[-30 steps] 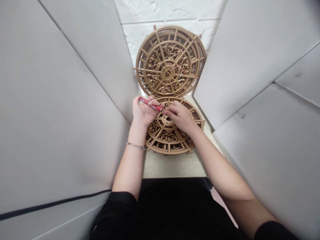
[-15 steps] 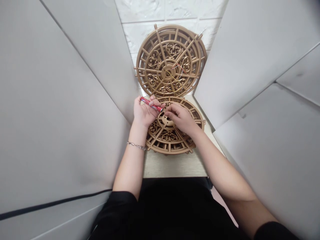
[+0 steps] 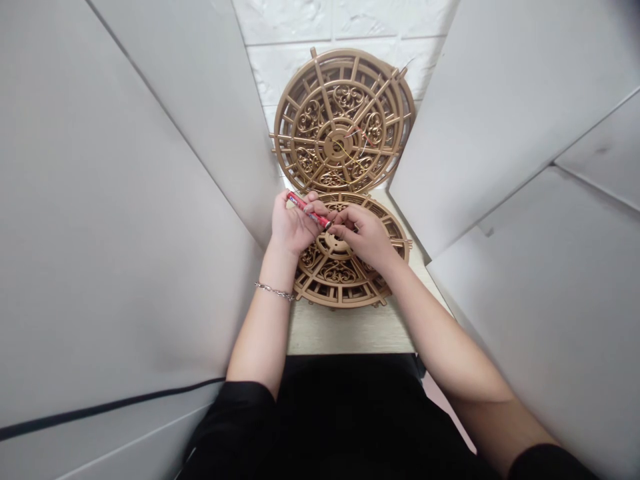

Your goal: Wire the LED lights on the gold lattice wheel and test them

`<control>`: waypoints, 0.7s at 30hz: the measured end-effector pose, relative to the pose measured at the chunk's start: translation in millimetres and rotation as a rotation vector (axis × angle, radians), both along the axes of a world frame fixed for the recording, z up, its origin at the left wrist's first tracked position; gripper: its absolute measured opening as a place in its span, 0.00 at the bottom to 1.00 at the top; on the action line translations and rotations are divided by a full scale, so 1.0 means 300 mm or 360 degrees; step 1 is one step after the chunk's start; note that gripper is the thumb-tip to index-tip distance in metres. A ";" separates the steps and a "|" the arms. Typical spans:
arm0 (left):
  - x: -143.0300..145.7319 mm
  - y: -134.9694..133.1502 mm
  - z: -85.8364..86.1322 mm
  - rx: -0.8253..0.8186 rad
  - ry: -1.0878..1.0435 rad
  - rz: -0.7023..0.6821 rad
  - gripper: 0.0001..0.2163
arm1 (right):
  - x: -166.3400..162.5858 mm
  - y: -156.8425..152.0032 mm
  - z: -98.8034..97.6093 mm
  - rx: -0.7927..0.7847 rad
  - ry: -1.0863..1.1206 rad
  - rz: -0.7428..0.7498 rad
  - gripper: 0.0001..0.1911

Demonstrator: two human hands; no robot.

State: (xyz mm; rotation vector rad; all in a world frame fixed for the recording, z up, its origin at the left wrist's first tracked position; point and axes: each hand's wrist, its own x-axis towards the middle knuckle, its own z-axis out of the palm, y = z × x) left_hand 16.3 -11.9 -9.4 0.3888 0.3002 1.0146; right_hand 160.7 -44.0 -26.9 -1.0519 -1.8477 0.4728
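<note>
My left hand [image 3: 293,223], palm turned up, holds a slim red tube with pale and blue lettering [image 3: 307,209] lying slantwise across its fingers. The tube's dark end points at my right hand [image 3: 361,235]. Those right fingers are pinched together close to that end; what they hold, if anything, is too small to make out. Both hands are above a round gold openwork frame [image 3: 340,293] with scrollwork and spokes, which lies flat and is partly covered by them.
Behind stands a second stack of round gold frames [image 3: 345,120], leaning on a white brick-patterned wall [image 3: 287,20], with thin yellow, red and white wires near its centre. A pale tabletop [image 3: 350,333] carries the frames. Grey panels rise close on the left [image 3: 125,233] and right [image 3: 500,100].
My left hand and the red tube have shifted slightly right, and the tube's end is closer to my right fingers. The right hand has barely moved.
</note>
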 end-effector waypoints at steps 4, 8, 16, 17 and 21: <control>0.000 0.001 -0.001 0.0014 0.0010 0.0001 0.20 | 0.000 0.002 -0.005 0.0015 0.0010 -0.0012 0.09; 0.000 0.001 0.001 0.0017 0.0055 0.0010 0.20 | 0.002 0.002 -0.009 0.0007 -0.0004 -0.0028 0.08; 0.009 -0.004 0.001 0.0000 0.0073 0.0038 0.21 | 0.008 -0.003 -0.010 0.0005 0.0036 -0.0107 0.06; 0.010 -0.005 0.002 -0.0017 0.0085 0.0050 0.21 | 0.009 -0.002 -0.010 0.0020 0.0021 -0.0123 0.06; 0.011 -0.004 0.001 -0.0020 0.0118 0.0024 0.22 | 0.016 0.001 -0.010 0.0062 -0.0061 -0.0189 0.07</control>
